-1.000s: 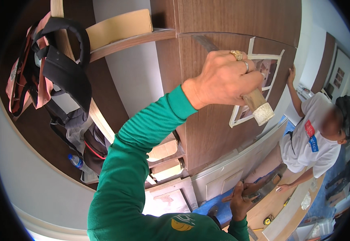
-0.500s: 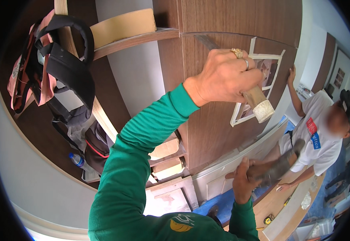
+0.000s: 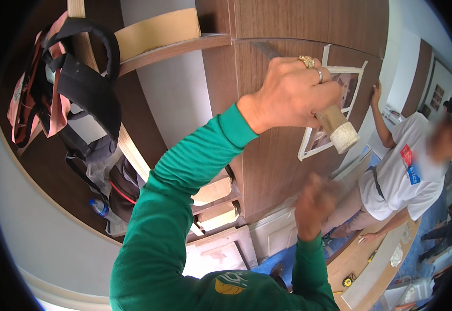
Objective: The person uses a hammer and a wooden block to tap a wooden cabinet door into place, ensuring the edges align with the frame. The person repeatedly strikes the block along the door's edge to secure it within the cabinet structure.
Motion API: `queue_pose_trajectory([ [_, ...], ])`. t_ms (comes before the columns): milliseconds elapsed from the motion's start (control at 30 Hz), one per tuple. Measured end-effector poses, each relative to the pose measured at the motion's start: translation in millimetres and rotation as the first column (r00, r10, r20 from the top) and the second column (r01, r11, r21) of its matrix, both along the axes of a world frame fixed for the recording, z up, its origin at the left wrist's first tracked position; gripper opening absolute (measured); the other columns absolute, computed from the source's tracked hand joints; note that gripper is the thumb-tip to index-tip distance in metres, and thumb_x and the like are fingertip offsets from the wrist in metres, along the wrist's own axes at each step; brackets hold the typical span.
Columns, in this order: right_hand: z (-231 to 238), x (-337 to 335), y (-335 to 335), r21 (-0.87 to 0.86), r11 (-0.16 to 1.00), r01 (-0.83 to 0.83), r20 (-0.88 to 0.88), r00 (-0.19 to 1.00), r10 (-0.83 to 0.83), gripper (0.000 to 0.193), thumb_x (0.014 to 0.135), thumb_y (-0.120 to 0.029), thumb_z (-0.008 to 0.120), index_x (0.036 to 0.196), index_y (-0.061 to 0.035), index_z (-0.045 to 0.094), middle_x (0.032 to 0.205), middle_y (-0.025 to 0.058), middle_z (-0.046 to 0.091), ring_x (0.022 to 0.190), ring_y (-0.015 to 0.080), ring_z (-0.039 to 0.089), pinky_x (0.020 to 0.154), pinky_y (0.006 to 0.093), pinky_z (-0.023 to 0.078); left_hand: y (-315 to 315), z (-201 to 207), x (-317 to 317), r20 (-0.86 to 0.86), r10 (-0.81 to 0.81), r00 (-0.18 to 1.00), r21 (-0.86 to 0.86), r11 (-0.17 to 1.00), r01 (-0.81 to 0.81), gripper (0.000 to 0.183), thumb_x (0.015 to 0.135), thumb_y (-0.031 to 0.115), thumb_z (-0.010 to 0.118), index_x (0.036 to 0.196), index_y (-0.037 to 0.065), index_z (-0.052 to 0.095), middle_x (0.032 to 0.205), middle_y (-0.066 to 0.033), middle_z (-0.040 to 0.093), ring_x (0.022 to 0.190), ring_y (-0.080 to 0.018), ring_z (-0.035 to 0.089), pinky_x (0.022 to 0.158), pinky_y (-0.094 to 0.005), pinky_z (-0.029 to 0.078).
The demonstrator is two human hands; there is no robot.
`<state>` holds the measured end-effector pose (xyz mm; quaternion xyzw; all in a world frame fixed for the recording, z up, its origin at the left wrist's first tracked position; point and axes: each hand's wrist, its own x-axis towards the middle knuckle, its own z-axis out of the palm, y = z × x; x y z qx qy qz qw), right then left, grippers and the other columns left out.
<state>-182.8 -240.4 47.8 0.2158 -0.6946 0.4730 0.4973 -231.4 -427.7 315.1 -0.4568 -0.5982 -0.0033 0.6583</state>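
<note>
My left hand (image 3: 298,93), in a green sleeve and wearing two rings, is wrapped round the handle of a chisel (image 3: 344,137). The handle's butt is whitish and worn, pointing lower right. A flat grey blade (image 3: 268,50) shows beyond my knuckles, against the brown wood panel (image 3: 283,171); whether its edge bites in cannot be seen. My right hand (image 3: 314,205) is raised lower right, smeared by motion, apart from the chisel. Its fingers and anything in them are not clear. Right of my left hand is a white-edged opening (image 3: 304,155) in the panel.
A co-worker (image 3: 391,171) in a white shirt stands at the right, one hand on the panel edge. Below is a wooden board (image 3: 358,259) with a tape measure (image 3: 348,280). At left are shelves (image 3: 174,52), a hanging black-and-pink bag (image 3: 88,83) and a water bottle (image 3: 99,207).
My right hand has moved up and slightly left; the dark, blurred tool it held no longer shows distinctly. The chisel's butt has shifted slightly right and up. The co-worker's head has turned.
</note>
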Motion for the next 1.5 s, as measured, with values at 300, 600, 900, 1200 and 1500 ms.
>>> queue_pose_trajectory([
  [300,29.0,38.8,2.3,-0.619,0.614,-0.49,-0.18,0.849,0.497,0.014,0.103,0.0,0.066,0.109,-0.002,0.053,0.074,0.0105,0.061,0.059,0.0214,0.063,0.058,0.0356,0.056,-0.4,1.7,1.1,-0.046,-0.026,0.999,0.014,1.0,0.027,0.032,0.061,0.026,0.09,0.075,0.012,0.065,0.074,-0.0028,0.059,0.057,-0.0225,0.056,0.049,-0.0359,0.043],
  [600,0.2,26.6,15.4,-0.4,0.895,-0.196,0.286,0.901,0.325,0.014,0.11,-0.01,0.067,0.112,-0.0042,0.055,0.073,-0.0004,0.055,0.056,0.0066,0.053,0.049,0.0241,0.048,3.4,7.8,0.3,-0.025,-0.09,0.996,0.015,0.996,0.09,0.027,0.068,0.01,0.087,0.072,0.01,0.06,0.069,-0.0042,0.055,0.055,-0.0224,0.054,0.047,-0.0355,0.04],
  [900,-114.5,49.0,105.5,-0.469,0.883,0.016,0.534,0.802,0.269,0.018,0.11,-0.013,0.067,0.099,-0.006,0.055,0.07,-0.0009,0.055,0.055,0.0061,0.051,0.048,0.0239,0.043,8.5,9.9,8.0,-0.092,-0.027,0.995,0.004,1.0,0.027,0.02,0.073,0.014,0.082,0.072,0.012,0.062,0.065,-0.0044,0.058,0.053,-0.018,0.059,0.047,-0.0331,0.047],
  [1200,-73.6,28.2,143.0,-0.351,0.93,-0.113,0.718,0.605,0.344,0.025,0.107,-0.011,0.069,0.085,-0.0031,0.059,0.063,0.0009,0.057,0.051,0.0084,0.054,0.045,0.0269,0.041,54.4,-16.6,-37.8,0.03,0.038,0.999,-0.101,0.994,-0.035,0.033,0.064,0.036,0.085,0.072,0.013,0.063,0.067,0.0,0.049,0.056,-0.0179,0.054,0.047,-0.0314,0.042],
  [1500,-66.0,-20.2,159.9,-0.377,0.847,-0.374,0.516,0.675,0.528,0.02,0.102,-0.005,0.066,0.084,0.0,0.059,0.062,0.0021,0.057,0.053,0.0099,0.056,0.048,0.0291,0.042,49.3,-13.7,-43.5,-0.072,0.075,0.995,-0.115,0.99,-0.083,0.039,0.064,0.031,0.087,0.067,0.011,0.054,0.064,-0.0009,0.044,0.052,-0.0171,0.049,0.043,-0.0314,0.037],
])
